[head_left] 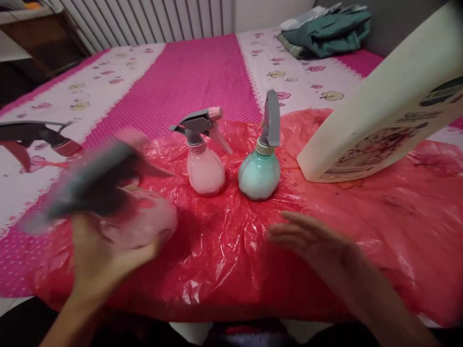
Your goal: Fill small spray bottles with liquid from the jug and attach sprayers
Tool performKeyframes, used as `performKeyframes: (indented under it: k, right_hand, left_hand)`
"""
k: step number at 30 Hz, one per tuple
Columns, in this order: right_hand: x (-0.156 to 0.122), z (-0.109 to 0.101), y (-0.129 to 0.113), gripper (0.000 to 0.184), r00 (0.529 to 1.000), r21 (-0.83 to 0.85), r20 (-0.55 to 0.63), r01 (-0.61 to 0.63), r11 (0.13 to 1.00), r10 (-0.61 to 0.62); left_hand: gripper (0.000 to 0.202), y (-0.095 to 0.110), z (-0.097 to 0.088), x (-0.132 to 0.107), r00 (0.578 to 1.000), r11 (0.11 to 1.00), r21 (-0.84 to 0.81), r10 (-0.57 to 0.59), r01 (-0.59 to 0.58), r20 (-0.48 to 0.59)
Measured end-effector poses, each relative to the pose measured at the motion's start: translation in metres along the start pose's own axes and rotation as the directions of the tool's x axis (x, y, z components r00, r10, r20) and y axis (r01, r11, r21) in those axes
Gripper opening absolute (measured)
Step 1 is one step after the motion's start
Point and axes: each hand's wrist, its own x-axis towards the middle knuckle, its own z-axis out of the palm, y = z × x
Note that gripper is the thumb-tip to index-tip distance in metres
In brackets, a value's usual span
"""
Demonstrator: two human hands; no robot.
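My left hand (104, 262) is wrapped round a pink spray bottle (148, 219) with a grey trigger head, tilted over and smeared by motion. On the right, my right hand (314, 241) is stretched out with its fingers extended, holding nothing, just in front of a green spray bottle (259, 176). That bottle stands upright with its grey head on. Beside it another pink spray bottle (205, 171) stands upright, its nozzle pointing right. A loose grey and pink spray head (32, 135) lies at the left edge, with what seems to be a thin tube.
A large cream-coloured jug (376, 106) with a printed label leans in from the right. Red plastic sheeting (224, 270) lies under the bottles, over a pink and white bedspread (202, 72). Folded clothes (329, 31) sit at the back right.
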Motion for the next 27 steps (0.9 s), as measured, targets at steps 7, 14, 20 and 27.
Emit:
performKeyframes:
  k: [7,14,20,27]
  right_hand:
    - [0.0,-0.036,-0.01,0.021,0.762,-0.98,0.048,0.161,0.117,-0.645]
    - [-0.001,-0.048,0.0,0.033,0.87,-0.992,0.054,0.101,0.07,-0.49]
    - [0.001,-0.054,0.006,0.028,0.851,-0.974,0.153,0.216,0.07,-0.502]
    - [0.002,-0.042,0.0,0.027,0.811,-0.959,0.216,0.281,0.038,-0.544]
  left_hand:
    - [0.069,-0.001,-0.001,0.001,0.993,0.99,-0.085,-0.114,0.111,-0.033]
    - [0.076,0.002,-0.005,0.001,0.991,0.989,-0.122,-0.097,0.086,-0.091]
    - [0.072,-0.002,-0.011,0.003,1.0,0.999,-0.035,-0.003,0.003,-0.002]
    - [0.069,-0.008,-0.01,0.001,1.0,1.0,-0.022,0.003,-0.003,-0.009]
